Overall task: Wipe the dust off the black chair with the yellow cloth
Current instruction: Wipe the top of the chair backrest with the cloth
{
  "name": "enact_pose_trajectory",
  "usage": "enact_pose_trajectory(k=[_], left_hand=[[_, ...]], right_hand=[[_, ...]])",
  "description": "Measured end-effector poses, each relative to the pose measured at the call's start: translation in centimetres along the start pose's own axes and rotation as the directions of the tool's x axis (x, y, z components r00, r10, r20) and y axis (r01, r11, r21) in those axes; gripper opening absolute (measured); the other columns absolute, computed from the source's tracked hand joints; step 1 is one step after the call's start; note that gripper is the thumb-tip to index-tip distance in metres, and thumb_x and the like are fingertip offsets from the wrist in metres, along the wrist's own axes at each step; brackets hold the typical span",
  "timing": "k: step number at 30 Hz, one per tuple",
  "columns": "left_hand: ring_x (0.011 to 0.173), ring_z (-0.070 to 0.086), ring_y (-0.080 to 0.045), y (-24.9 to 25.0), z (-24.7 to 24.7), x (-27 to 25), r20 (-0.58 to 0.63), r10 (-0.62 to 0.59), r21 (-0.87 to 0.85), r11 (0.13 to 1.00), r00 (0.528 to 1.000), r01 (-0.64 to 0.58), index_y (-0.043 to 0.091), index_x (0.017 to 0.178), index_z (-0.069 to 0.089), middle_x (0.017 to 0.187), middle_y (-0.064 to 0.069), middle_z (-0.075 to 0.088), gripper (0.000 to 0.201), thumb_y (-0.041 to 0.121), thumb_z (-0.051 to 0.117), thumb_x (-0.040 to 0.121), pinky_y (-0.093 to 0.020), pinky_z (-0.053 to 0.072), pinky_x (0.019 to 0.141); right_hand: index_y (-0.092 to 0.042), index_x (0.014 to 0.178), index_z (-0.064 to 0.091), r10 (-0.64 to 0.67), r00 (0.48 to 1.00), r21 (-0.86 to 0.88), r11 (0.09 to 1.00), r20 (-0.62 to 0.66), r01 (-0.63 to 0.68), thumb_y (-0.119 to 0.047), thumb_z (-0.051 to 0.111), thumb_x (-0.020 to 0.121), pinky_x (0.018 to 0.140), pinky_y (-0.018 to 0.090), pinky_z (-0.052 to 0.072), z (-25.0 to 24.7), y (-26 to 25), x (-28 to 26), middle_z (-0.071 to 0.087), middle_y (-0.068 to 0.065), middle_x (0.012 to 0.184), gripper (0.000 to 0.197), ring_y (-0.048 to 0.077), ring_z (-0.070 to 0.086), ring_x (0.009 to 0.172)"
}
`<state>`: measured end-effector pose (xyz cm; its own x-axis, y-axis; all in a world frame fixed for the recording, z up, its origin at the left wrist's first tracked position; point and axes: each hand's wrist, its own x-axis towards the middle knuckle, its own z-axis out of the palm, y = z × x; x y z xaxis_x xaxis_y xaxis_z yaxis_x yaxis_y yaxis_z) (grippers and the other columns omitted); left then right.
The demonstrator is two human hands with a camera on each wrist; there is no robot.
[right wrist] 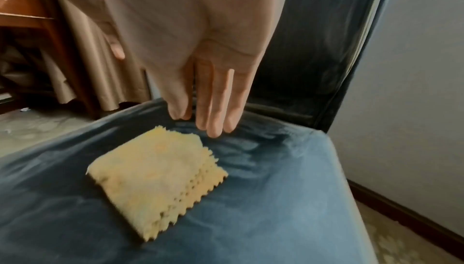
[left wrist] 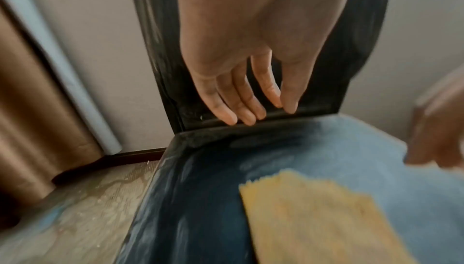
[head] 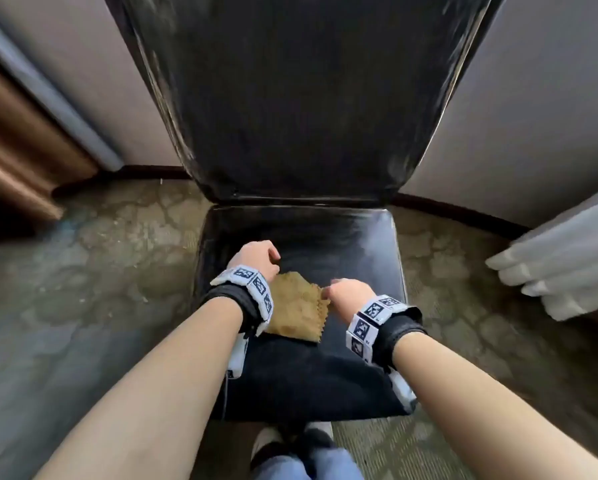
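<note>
The black chair point(head: 301, 98) faces me, its dusty seat point(head: 325, 237) streaked with grey. A folded yellow cloth point(head: 295, 306) with zigzag edges lies flat on the seat's near left part; it also shows as the cloth point(right wrist: 155, 171) in the right wrist view and the cloth point(left wrist: 321, 216) in the left wrist view. My left hand point(head: 256, 256) hovers just left of and beyond it, fingers point(left wrist: 241, 107) straight and holding nothing. My right hand point(head: 346, 294) hangs at the cloth's right edge, fingers point(right wrist: 216, 109) straight, pointing down just above the seat, clear of the cloth.
A patterned carpet point(head: 100, 271) surrounds the chair. Brown curtains point(head: 17, 140) hang at the left against a pale wall point(head: 532, 98). White folded fabric point(head: 560, 268) juts in at the right. My feet point(head: 290, 441) stand at the seat's front edge.
</note>
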<state>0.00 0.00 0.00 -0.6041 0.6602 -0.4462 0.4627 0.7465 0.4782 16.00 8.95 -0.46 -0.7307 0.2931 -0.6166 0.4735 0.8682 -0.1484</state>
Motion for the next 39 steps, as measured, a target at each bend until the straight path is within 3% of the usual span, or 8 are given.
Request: enact_pose_trajectory(k=[5,9,13,19,22,28,31,39], left_hand=[[0.124,0.036,-0.019,-3.4,7.0,-0.2,0.163,0.138,0.466,0.862,0.977,-0.199,0.029,0.125,0.049,0.133,0.000,0.041,0.042,0.033,0.061,0.084,-0.034,0.040,0.094],[0.139,0.013,-0.019,-5.9,10.2,0.5,0.234,0.166,0.494,0.829,0.958,-0.264,0.033,0.143,0.021,0.152,0.002,0.014,0.081,0.040,0.067,0.077,-0.036,0.033,0.105],[0.136,0.015,-0.020,-6.7,11.5,0.8,0.203,0.130,0.419,0.884,0.970,-0.206,0.030,0.141,0.024,0.149,0.004,0.017,0.085,0.028,0.074,0.072,-0.035,0.040,0.100],[0.117,0.036,-0.021,-5.4,11.0,1.2,0.161,0.147,0.426,0.882,0.976,-0.203,0.021,0.127,0.041,0.130,0.000,0.038,0.048,0.009,0.056,0.083,-0.031,0.048,0.082],[0.117,0.042,-0.020,-4.1,9.4,0.7,0.224,0.111,0.473,0.857,0.968,-0.207,0.018,0.123,0.044,0.125,-0.002,0.045,0.039,0.020,0.054,0.085,-0.032,0.045,0.089],[0.110,0.050,-0.021,1.4,-0.1,-0.9,0.066,0.285,0.473,0.835,0.956,-0.281,0.017,0.103,0.066,0.115,0.002,0.055,0.031,0.030,0.051,0.080,-0.032,0.040,0.088],[0.097,0.060,-0.023,4.8,-6.2,-1.9,-0.039,0.320,0.398,0.874,0.947,-0.279,0.020,0.094,0.067,0.101,0.000,0.063,0.023,0.027,0.052,0.078,-0.029,0.046,0.081],[0.105,0.058,-0.026,10.3,-19.4,-1.5,-0.190,0.327,0.300,0.917,0.926,-0.263,0.020,0.116,0.051,0.112,-0.003,0.064,0.028,0.023,0.047,0.088,-0.034,0.043,0.089]], right_hand=[[-0.011,0.128,0.049,-0.063,0.997,-0.025,0.998,-0.033,0.062,-0.012,0.050,0.091,0.098,0.039,0.040,4.8,-1.3,3.6,0.041,0.010,0.138,0.038,0.028,0.037,0.129],[-0.029,0.145,0.015,-0.095,0.992,0.070,0.992,-0.085,0.102,-0.048,0.051,0.087,0.110,0.051,0.022,6.6,-1.8,5.0,0.007,0.012,0.154,0.071,0.031,0.008,0.141],[-0.023,0.147,0.009,-0.107,0.994,-0.007,0.994,-0.025,0.107,-0.037,0.050,0.090,0.110,0.057,0.017,8.1,-2.0,6.4,-0.008,0.013,0.156,0.072,0.033,-0.003,0.142],[-0.011,0.074,0.072,-0.114,0.971,-0.045,0.993,-0.211,0.106,-0.024,0.090,0.037,0.055,0.030,0.057,8.4,-2.8,8.1,0.065,0.012,0.098,0.044,0.030,0.051,0.096],[-0.002,0.121,0.050,-0.119,0.989,-0.010,0.993,-0.084,0.119,-0.005,0.063,0.076,0.089,0.038,0.044,5.5,-2.9,7.3,0.048,0.017,0.123,0.047,0.032,0.042,0.117],[-0.021,0.069,0.068,-0.141,0.927,-0.029,0.990,-0.348,0.140,-0.028,0.084,0.030,0.084,0.047,0.053,-2.9,-1.8,4.4,0.071,-0.003,0.070,0.043,0.022,0.070,0.081],[-0.007,0.101,0.064,-0.204,0.885,0.029,0.971,-0.419,0.237,-0.012,0.067,0.069,0.113,0.043,0.029,-9.9,-2.0,2.1,0.066,0.010,0.111,0.032,0.027,0.056,0.115],[-0.016,0.126,0.044,-0.171,0.809,0.147,0.942,-0.563,0.301,-0.009,0.047,0.086,0.089,0.037,0.046,-25.1,-3.4,-1.5,0.062,0.004,0.118,0.041,0.029,0.060,0.102]])
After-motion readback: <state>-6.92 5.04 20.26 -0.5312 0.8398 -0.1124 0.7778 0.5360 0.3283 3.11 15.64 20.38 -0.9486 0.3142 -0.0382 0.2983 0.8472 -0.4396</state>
